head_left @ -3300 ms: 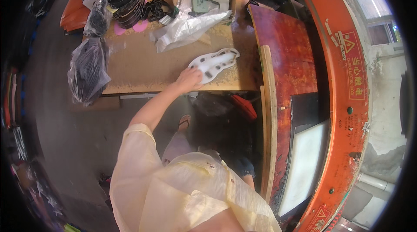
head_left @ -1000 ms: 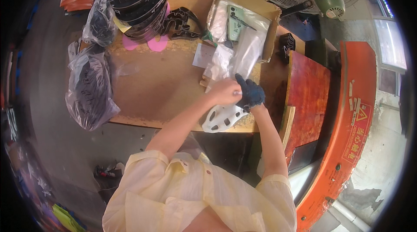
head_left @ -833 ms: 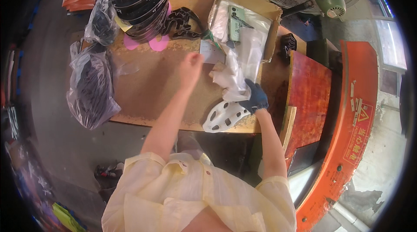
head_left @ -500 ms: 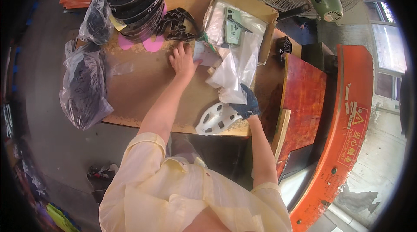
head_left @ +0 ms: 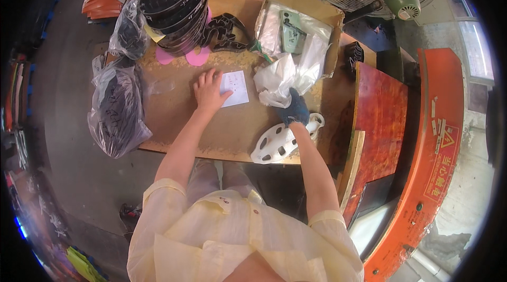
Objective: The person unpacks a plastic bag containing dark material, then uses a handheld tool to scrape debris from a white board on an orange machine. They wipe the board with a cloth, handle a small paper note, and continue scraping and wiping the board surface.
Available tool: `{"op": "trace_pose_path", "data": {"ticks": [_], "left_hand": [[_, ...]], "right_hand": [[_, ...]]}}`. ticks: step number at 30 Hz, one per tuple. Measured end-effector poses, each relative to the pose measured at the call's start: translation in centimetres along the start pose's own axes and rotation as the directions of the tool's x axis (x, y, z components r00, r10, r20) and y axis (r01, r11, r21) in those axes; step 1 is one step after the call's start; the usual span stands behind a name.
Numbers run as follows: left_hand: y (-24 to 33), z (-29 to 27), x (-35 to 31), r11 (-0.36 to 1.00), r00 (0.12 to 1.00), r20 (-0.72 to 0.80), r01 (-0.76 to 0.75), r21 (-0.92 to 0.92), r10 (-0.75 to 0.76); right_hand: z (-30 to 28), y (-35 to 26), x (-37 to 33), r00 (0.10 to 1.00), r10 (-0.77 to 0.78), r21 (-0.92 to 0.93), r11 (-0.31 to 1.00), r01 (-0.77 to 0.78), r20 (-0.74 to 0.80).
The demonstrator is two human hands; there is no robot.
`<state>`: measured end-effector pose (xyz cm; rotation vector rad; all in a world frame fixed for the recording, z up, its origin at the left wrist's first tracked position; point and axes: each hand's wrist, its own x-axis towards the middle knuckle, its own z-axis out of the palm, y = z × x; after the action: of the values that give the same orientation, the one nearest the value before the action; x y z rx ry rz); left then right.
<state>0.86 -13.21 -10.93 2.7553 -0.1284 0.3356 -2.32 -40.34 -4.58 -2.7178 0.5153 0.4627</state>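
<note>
1. The white piece (head_left: 272,144) lies on the table (head_left: 179,115), by its near edge. It has holes in it. It is bare – no plastic is around it, so I think any wrapping is not yet done.
2. The left hand (head_left: 209,91) is bare and rests at the side of the paper (head_left: 236,90). Its fingers are spread a bit, and the thumb is over the paper. I cannot tell if it pinches the paper.
3. The paper is flat on the table, just beside the plastic (head_left: 277,78). It has not been picked up yet.
4. The right hand (head_left: 296,109) has a dark blue glove. It touches the plastic, and its wrist is over the white piece. I cannot tell if its fingers pinch the plastic or just press on it.
5. The plastic is crumpled and hangs out of the box (head_left: 306,1). So the reaching part looks done – but plastic, paper and white piece are all apart.
6. A green phone (head_left: 291,32) lies in the box.
</note>
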Motion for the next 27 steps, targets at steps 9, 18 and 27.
{"op": "trace_pose_path", "data": {"ticks": [9,18,27], "left_hand": [[0.5,-4.3,1.0,0.357,0.763,0.512,0.64,-0.68,-0.394],[13.1,-19.0,2.7,-0.253,0.916,0.396,0.37,-0.894,-0.059],[21.7,-26.1,-1.6,-0.225,0.844,0.355,0.467,-0.855,0.401]], "right_hand": [[-0.5,-1.4,-0.7,0.978,-0.208,-0.044,0.977,0.209,0.033],[-7.2,-4.3,-3.7,0.996,0.052,0.12,0.991,-0.06,0.069],[-17.9,-4.7,-26.2,0.865,0.176,0.834,0.408,0.371,-0.471]]}}
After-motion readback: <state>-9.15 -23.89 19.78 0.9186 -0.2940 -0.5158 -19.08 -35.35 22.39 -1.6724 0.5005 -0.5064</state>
